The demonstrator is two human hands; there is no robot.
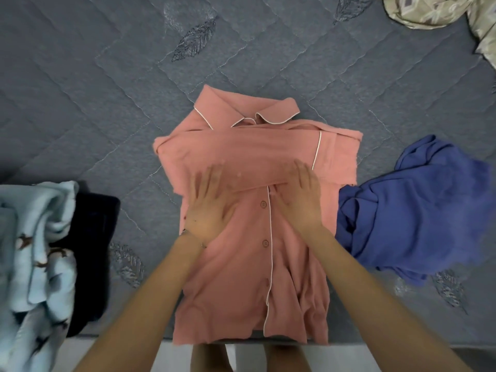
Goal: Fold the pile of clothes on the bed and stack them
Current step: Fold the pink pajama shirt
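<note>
A pink button-up pyjama shirt [249, 277] with white piping lies flat on the grey quilted bed [107, 103], collar pointing away from me and both sleeves folded across the chest. My left hand [210, 202] presses flat on the shirt left of the button line, fingers straight. My right hand [300, 197] lies flat just right of the buttons, fingers spread over the folded sleeve. The shirt's hem hangs slightly over the bed's near edge.
A crumpled blue garment [410, 210] lies right of the shirt, touching its side. At the left sit a light blue patterned fleece [35, 237] and a dark navy item [91, 251]. A beige patterned cloth [440, 14] is at the far right corner.
</note>
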